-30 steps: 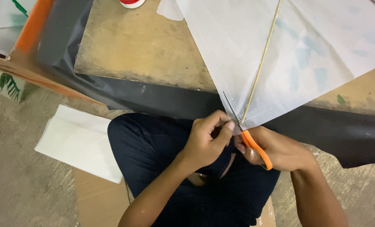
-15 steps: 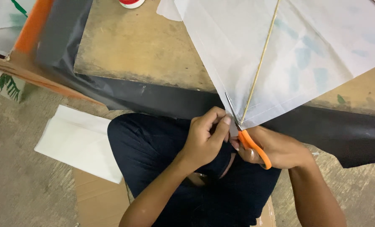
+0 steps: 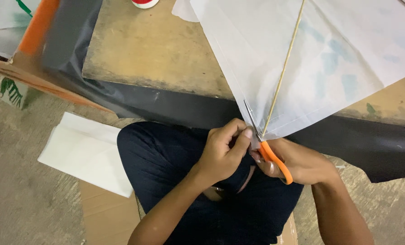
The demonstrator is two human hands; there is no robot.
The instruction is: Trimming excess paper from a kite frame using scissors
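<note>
Currently, centre-lower frame: the right hand [image 3: 302,161] is working a pair of orange-handled scissors [image 3: 268,152], its fingers threaded through and closed around the handle loops, the blades pointing up toward the pointed bottom corner of a white paper kite [image 3: 338,68]. The left hand [image 3: 223,152] is pinching that corner, fingers closed on the paper edge just beside the blades. The kite is lying across the right half of a worn wooden desk [image 3: 157,50], its tip overhanging the dark front edge, with a thin bamboo spine [image 3: 284,68] running from the top of the frame down to the tip. Judged progress: folded hems along the lower edges are looking finished and the spine is sitting in place, so trimming at the tip appears to be late finishing work; how much remains to cut cannot be told. Lower left: folded white paper [image 3: 86,152] on the floor, cardboard [image 3: 107,213] beneath. Top edge: a red-and-white container [image 3: 144,2], partly cut off.
</note>
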